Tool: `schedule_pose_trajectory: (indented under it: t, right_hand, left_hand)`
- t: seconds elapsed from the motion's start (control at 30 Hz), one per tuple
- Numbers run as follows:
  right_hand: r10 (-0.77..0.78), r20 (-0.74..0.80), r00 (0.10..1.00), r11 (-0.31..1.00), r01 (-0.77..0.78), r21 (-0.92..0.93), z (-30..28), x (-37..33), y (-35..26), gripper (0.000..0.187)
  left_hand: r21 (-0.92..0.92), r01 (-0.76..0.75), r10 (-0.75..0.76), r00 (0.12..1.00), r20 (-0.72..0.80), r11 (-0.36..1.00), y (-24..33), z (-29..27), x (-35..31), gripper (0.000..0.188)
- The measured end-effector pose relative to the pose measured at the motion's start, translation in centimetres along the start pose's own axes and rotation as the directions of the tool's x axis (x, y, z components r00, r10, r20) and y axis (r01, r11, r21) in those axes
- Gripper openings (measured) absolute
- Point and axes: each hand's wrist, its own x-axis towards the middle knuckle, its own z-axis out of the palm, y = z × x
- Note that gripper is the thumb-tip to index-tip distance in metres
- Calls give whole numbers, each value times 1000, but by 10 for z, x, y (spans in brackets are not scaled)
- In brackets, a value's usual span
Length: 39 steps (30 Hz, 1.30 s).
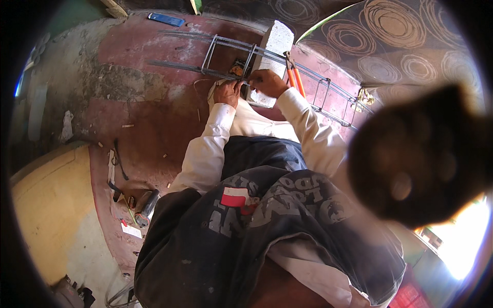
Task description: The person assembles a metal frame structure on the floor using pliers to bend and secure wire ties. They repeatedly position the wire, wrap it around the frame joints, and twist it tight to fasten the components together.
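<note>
A long cage of steel rebar (205,67) with square stirrups lies across a pale concrete block (277,38). At its near bar, left of the block, my left hand (227,94) is closed, its fingertips pinched together against the steel. My right hand (268,82) is closed beside it, knuckles up, over the same joint. What either set of fingers pinches is too small to make out. A thin wire (195,88) curves out left of my left hand. Pincers with orange handles (295,77) rest against the cage, just right of my right hand.
A blue flat tool (166,19) lies on the red floor at the far left. A dark cylinder (148,208) and scraps lie at the lower left. Patterned fabric (390,31) hangs or spreads at the far right. A blurred dark object (416,159) blocks the right side.
</note>
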Motion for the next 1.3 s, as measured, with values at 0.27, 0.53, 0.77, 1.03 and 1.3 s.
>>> schedule_pose_trajectory:
  t: [0.27, 0.53, 0.77, 1.03, 1.3]
  right_hand:
    - [-286, -325, 902, 740, -7, -673, 64, -37, -10, 14]
    - [-186, -329, 926, 703, -109, -703, 61, -41, -11, 14]
    - [-110, -354, 929, 922, -37, -385, 13, -10, -12, 18]
    - [-37, 523, 852, 931, 220, -292, -18, 78, 59, 31]
    - [44, 389, 920, 902, 130, -411, -19, 79, 12, 31]
  left_hand:
    - [31, 51, -55, 988, 143, 998, 7, -22, 12, 19]
    - [-138, -92, 97, 995, 29, 986, -4, -24, 13, 40]
    - [-28, 20, -24, 990, -140, 999, 12, -12, -4, 36]
    - [-29, 43, -44, 998, -44, 999, 11, -8, -2, 33]
    - [17, -29, 31, 984, -176, 999, 7, -11, -8, 33]
